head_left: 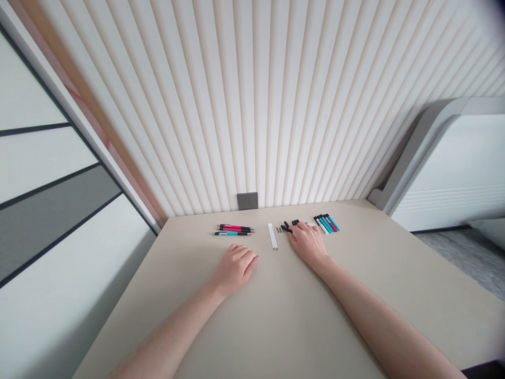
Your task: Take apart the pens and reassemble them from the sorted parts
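Observation:
My left hand [235,267] lies palm down on the table, left of the middle. Its fingers are curled in, and whatever may be under them is hidden. Farther forward, my right hand [308,243] reaches into a group of small pen parts, with thumb and forefinger closed at a small black pen part [284,227]. More black pieces [295,222] lie just beyond its fingers. Two white tubes [272,237] lie side by side between the hands, next to some tiny grey pieces [278,230]. Small white pieces are partly covered by the right fingers.
Pink and blue pens [232,233] with black grips lie at the left. Several white, teal and red pen barrels [326,223] form a row at the right. Behind the table [276,316] rises a ribbed wall with a dark socket [248,201]. A bed's headboard [445,163] stands right.

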A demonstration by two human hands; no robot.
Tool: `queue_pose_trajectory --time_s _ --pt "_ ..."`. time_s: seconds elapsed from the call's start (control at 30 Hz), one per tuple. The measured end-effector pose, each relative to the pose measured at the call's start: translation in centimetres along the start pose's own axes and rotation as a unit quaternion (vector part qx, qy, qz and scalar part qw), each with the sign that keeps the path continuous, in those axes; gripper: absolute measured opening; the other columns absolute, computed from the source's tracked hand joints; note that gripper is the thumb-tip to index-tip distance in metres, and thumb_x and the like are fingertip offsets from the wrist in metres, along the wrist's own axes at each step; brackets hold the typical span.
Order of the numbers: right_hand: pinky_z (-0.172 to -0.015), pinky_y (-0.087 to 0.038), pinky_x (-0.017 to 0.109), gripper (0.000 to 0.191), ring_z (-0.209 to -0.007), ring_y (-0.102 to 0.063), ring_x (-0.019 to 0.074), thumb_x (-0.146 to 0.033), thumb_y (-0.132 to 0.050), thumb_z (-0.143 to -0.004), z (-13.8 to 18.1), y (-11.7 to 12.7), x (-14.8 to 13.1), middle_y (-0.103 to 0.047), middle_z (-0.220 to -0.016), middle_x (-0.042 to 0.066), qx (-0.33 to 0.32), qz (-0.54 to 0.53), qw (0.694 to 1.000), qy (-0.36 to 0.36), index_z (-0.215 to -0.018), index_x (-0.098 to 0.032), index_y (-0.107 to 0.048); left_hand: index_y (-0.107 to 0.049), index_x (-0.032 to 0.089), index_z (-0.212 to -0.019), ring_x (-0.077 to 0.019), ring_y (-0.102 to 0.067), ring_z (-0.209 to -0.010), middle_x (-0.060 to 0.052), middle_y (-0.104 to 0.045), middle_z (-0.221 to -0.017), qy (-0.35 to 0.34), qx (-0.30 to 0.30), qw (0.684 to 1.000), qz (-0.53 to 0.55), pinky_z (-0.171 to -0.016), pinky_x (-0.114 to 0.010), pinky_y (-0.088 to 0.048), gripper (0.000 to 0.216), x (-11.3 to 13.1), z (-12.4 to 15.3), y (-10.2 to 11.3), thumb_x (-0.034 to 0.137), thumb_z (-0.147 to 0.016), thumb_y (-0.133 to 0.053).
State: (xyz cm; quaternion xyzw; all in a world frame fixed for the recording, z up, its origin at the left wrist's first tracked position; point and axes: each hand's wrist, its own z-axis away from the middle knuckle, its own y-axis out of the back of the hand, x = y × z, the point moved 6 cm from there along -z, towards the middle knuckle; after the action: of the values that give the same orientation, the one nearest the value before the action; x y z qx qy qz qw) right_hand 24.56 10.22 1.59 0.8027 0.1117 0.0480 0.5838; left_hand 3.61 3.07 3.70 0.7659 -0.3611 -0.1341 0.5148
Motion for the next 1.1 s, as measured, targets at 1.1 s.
queue_pose_trajectory --time_s 1.1 --pt "-0.083 -0.028 0.034 0.028 -0.1 -0.056 0.0218 -0.025 -0.043 -0.096 -0.38 -0.21 0.32 -0.066 -0.107 0.008 0.016 -0.005 1.0 0.005 -0.114 -0.024 -0.065 -0.06 0.02 -0.083 -0.0177 -0.058 -0.077 -0.003 -0.065 -0.078 -0.004 0.002 1.0 0.01 -0.082 -0.035 -0.042 0.024 0.06 -0.13 0.17 0.022 -0.097 -0.04"
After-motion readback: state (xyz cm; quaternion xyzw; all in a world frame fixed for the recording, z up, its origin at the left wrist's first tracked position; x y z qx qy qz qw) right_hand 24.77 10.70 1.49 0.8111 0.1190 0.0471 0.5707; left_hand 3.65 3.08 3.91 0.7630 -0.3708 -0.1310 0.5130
